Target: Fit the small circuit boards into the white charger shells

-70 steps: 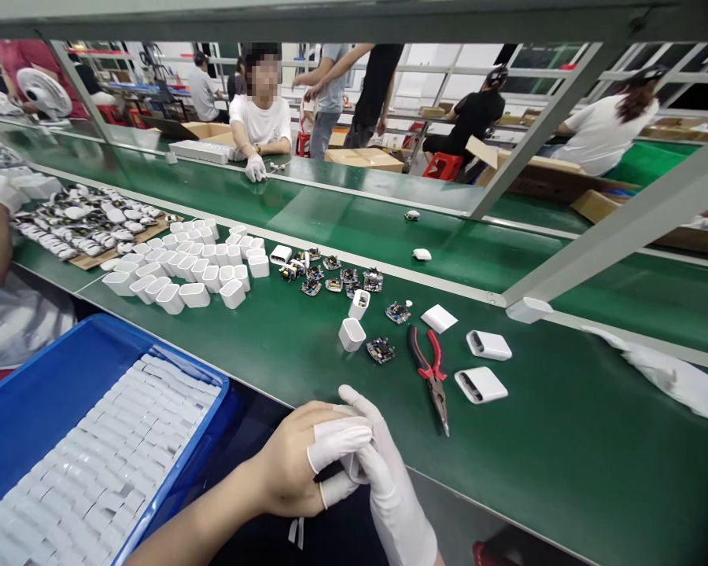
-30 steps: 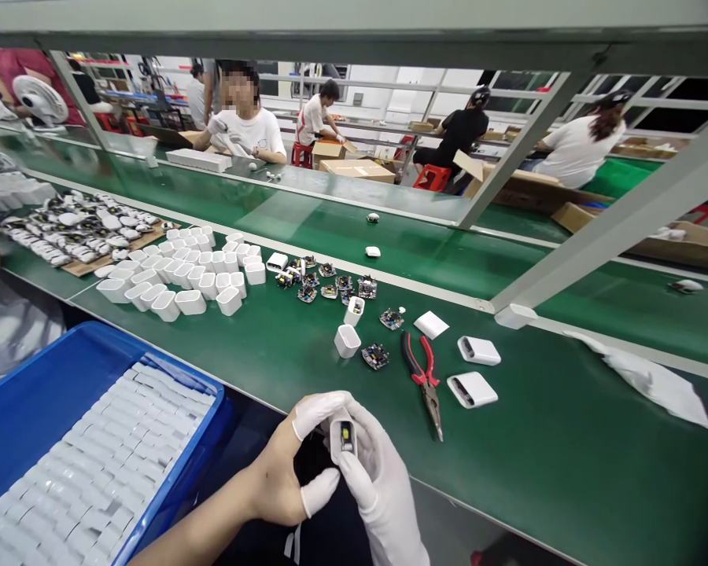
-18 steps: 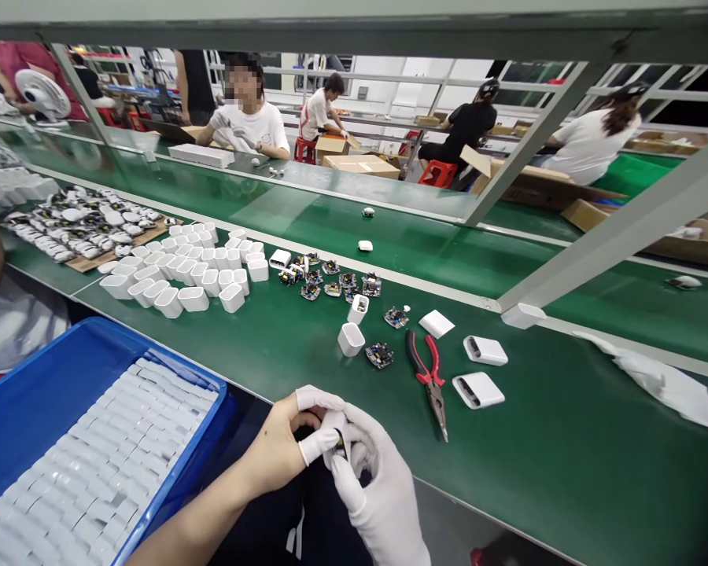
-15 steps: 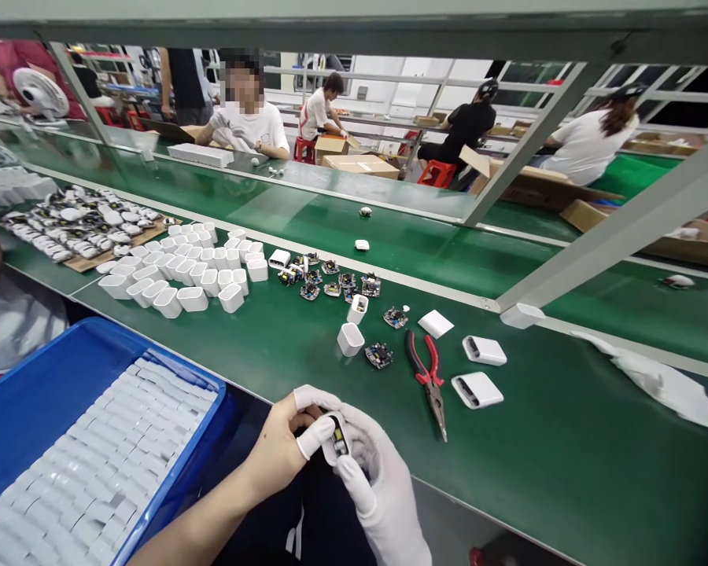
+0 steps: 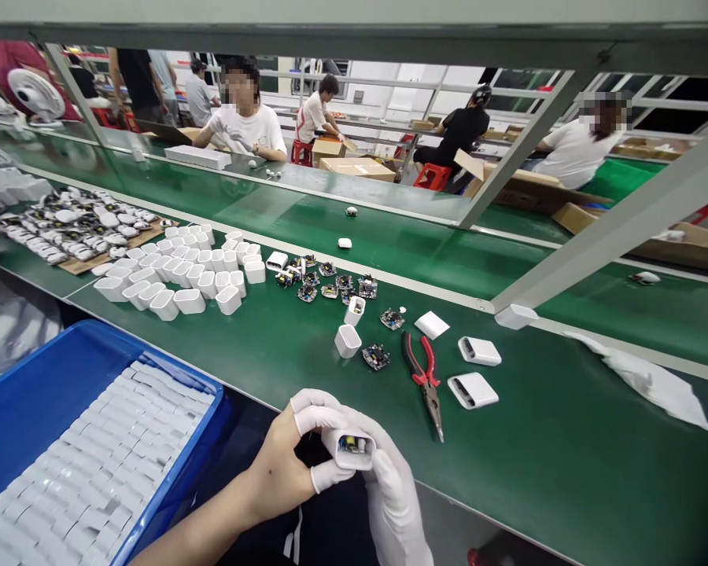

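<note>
Between both hands, over the bench's front edge, is a white charger housing (image 5: pixel 333 445) with its open end facing me. Inside it shows a circuit board (image 5: pixel 354 445) with a yellow part. My left hand (image 5: pixel 283 460), in white finger cots, grips the housing from the left, thumb below and fingers above. My right hand (image 5: pixel 389 487), in a white glove, wraps round its right side. Beyond the hands lie a loose circuit board (image 5: pixel 376 357), an upright white housing (image 5: pixel 348 341) and another housing with a board inside (image 5: pixel 355 310). Red-handled pliers (image 5: pixel 425 377) rest to the right.
A blue bin (image 5: pixel 215 389) with rows of white pieces stands at left. Many empty white housings (image 5: pixel 189 300) and several circuit boards (image 5: pixel 329 291) cover the bench's middle. Two filled housings (image 5: pixel 475 391) and a white bag (image 5: pixel 654 381) lie right. A slanted metal post (image 5: pixel 602 228) rises there.
The housing has turned so its open end faces me more fully, lying sideways. My left thumb has moved from the opening to the underside. White pieces on the belt have shifted left.
</note>
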Demonstrator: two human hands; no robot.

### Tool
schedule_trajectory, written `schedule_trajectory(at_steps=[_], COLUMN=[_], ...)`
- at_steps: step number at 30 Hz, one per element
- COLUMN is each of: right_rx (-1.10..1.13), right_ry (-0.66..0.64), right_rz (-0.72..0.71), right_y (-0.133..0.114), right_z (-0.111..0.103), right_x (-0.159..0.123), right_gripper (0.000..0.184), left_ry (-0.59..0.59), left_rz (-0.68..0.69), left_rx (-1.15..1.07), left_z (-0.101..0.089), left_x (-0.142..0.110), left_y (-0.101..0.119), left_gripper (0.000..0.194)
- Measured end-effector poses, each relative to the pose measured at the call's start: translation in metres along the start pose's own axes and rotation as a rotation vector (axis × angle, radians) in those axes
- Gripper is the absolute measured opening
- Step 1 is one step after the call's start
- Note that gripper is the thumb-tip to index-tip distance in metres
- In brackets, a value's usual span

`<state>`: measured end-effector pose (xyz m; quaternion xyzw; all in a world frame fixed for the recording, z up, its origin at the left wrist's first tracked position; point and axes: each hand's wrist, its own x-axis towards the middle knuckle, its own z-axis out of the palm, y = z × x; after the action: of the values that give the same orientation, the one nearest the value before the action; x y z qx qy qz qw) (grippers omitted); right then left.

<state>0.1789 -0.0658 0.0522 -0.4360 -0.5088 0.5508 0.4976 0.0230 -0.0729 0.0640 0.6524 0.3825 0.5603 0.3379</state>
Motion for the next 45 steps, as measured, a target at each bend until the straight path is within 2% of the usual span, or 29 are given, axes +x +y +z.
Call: schedule_trajectory(at_steps=[7, 11, 14, 22, 26, 28, 31, 33, 35, 37, 39, 42, 45], right_rx=[0.002, 0.104, 0.183, 0.134, 0.085, 0.063, 0.062, 0.065, 0.048, -0.011, -0.14, -0.404, -0.568], right_ry=[-0.024, -0.109, -0.115, -0.105, -0.088, -0.057, -0.032, -0.06, -0.08, -0.024, 0.074, 0.199, 0.31], right_rz=[-0.007, 0.007, 0.021, -0.009, -0.037, -0.045, -0.049, -0.043, -0.055, -0.084, -0.125, -0.192, -0.188], right_y=[0.001, -0.002, -0.003, -0.002, -0.004, -0.004, -0.003, -0.003, -0.006, -0.011, -0.019, -0.034, -0.047], right_z=[-0.006, -0.005, -0.002, 0.001, 0.003, 0.004, 0.007, 0.008, 0.006, 0.001, -0.008, -0.025, -0.044], right_x=[0.004, 0.003, 0.0, 0.001, 0.004, 0.004, 0.004, 0.003, 0.002, 0.002, 0.001, 0.0, 0.004], right_gripper=[0.033, 0.033, 0.029, 0.031, 0.04, 0.042, 0.044, 0.05, 0.058, 0.057, 0.049, 0.036, 0.033], left_ry=[0.026, 0.026, 0.028, 0.071, 0.055, 0.041, 0.06, 0.061, 0.002, -0.108, -0.226, -0.427, -0.591], left_rz=[0.07, 0.055, 0.032, 0.12, 0.169, 0.145, 0.013, -0.069, -0.09, -0.03, 0.107, 0.4, 0.73], left_rx=[0.016, -0.035, -0.054, -0.025, 0.031, 0.027, -0.036, -0.078, -0.102, -0.091, -0.05, 0.029, 0.182], left_z=[-0.001, 0.001, 0.003, 0.002, 0.002, 0.003, 0.003, 0.0, -0.003, -0.006, -0.005, 0.004, 0.015], left_x=[0.002, -0.001, -0.002, -0.001, 0.0, 0.0, 0.004, 0.011, 0.023, 0.038, 0.055, 0.086, 0.121], left_y=[0.0, 0.001, 0.001, -0.004, -0.004, -0.004, -0.004, -0.003, 0.001, 0.005, 0.01, 0.013, 0.005], left_gripper=[0.039, 0.04, 0.038, 0.037, 0.038, 0.038, 0.034, 0.031, 0.031, 0.034, 0.037, 0.035, 0.03])
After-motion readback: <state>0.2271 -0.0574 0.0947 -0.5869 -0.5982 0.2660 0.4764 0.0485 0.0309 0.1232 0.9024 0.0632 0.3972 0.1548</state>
